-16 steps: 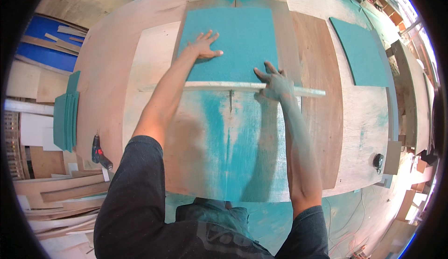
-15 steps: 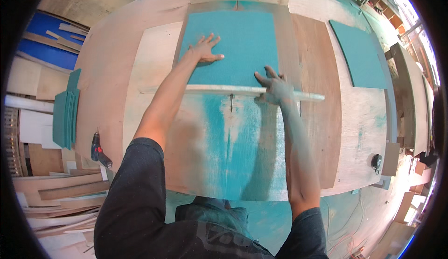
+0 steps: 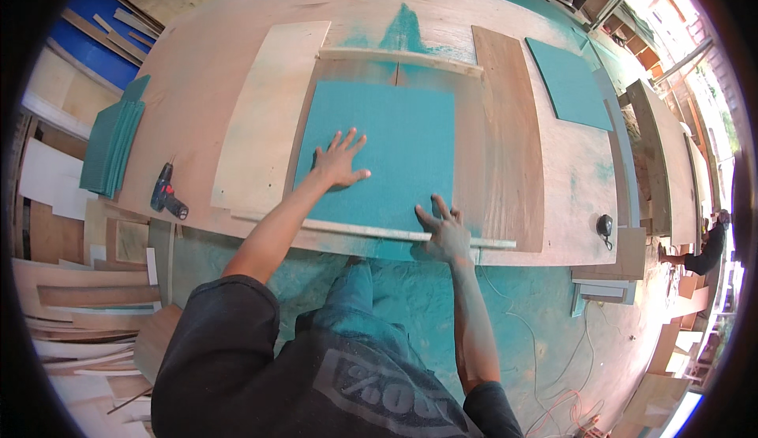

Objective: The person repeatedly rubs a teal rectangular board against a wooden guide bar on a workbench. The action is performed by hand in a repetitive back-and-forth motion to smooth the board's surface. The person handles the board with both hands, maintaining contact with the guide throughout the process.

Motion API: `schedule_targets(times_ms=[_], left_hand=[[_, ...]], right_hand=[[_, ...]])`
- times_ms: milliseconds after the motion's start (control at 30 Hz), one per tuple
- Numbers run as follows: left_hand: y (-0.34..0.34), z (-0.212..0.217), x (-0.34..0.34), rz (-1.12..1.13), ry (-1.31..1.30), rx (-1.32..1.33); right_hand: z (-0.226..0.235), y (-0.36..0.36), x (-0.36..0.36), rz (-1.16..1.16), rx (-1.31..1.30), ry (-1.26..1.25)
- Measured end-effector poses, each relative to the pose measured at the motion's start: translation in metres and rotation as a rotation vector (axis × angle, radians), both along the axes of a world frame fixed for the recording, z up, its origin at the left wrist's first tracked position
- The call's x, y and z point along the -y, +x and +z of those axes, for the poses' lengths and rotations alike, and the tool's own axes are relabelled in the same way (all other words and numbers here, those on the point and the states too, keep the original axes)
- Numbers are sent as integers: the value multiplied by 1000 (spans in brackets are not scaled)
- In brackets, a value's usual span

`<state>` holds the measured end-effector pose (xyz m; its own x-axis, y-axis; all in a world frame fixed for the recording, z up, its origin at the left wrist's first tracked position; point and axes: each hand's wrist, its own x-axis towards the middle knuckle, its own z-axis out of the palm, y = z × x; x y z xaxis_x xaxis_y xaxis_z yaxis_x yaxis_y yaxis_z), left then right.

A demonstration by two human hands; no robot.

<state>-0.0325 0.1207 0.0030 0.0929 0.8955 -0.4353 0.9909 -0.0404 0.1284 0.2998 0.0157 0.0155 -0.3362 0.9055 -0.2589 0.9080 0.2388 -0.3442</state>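
Left hand (image 3: 338, 162) flat, fingers spread wide, palm down on the teal square panel (image 3: 379, 154) — pressing on its left half, holding nothing. Right hand (image 3: 446, 231) also open, fingers splayed, resting on the panel's near right corner and across the thin pale wood strip (image 3: 371, 231) that runs along the panel's near edge; not gripping it as far as the view shows. The panel lies flat between the two hands and beyond them, on the big plywood worktable (image 3: 205, 67). Beyond the panel, at its far edge, a second pale batten (image 3: 399, 59) lies crosswise, with a teal paint smear (image 3: 404, 31) past it. Just left of the left hand a light plywood board (image 3: 264, 114) lies lengthwise; right of the right hand a darker brown board (image 3: 509, 138) lies the same way. Further right, well apart, another teal panel (image 3: 570, 83) sits on the table. Far left of the left hand — a red and black cordless drill (image 3: 166, 193) near the table edge, and beyond it a stack of teal panels (image 3: 110, 142) standing on edge. Right of the right hand near the table's edge, a small black tool (image 3: 605, 225) with a cord. Floor below the arms is teal-dusted; offcuts piled lower left.
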Motion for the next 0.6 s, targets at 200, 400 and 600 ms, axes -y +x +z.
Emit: schedule_targets(times_ms=[200,400,600], left_hand=[[18,2,107,20,-8,14],[24,1,144,36,-16,51],[16,-6,144,65,41,88]], right_hand=[[10,13,104,17,37,31],[3,19,144,2,18,52],[16,19,131,56,-1,-65]])
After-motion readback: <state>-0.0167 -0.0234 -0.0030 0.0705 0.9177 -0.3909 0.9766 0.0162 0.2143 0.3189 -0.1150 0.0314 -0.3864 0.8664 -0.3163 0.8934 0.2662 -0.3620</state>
